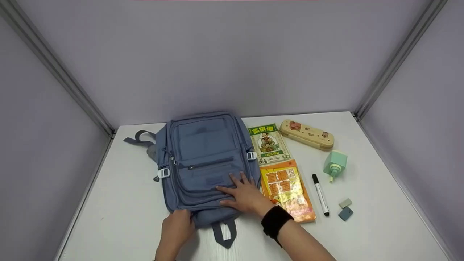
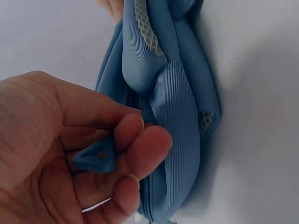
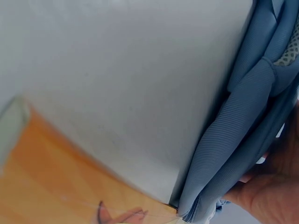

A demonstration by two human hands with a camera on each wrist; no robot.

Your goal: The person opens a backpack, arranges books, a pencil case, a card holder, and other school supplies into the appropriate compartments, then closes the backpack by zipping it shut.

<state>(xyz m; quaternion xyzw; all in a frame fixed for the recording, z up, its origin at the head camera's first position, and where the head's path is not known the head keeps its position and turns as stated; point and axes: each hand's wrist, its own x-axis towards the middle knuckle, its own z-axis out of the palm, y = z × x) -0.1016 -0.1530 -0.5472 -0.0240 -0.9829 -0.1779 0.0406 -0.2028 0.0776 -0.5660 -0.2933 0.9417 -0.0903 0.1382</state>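
A blue backpack (image 1: 203,145) lies flat on the white table, its dark top handle (image 1: 227,239) toward the front edge. At its near left corner my left hand (image 1: 176,226) pinches a zipper pull (image 2: 96,156), whose blue triangular end shows among the fingers in the left wrist view. Beside the fingers runs the zipper (image 2: 148,196), partly hidden by fabric folds. My right hand (image 1: 246,195), with a black band at the wrist, rests with spread fingers on the near right part of the bag's front.
Right of the bag lie a green book (image 1: 270,145) and an orange-yellow book (image 1: 286,188). Farther right are a beige pencil case (image 1: 307,134), a mint-green bottle (image 1: 335,165), a marker (image 1: 320,195) and two small blocks (image 1: 345,214). Walls (image 1: 232,61) enclose the table's back and sides.
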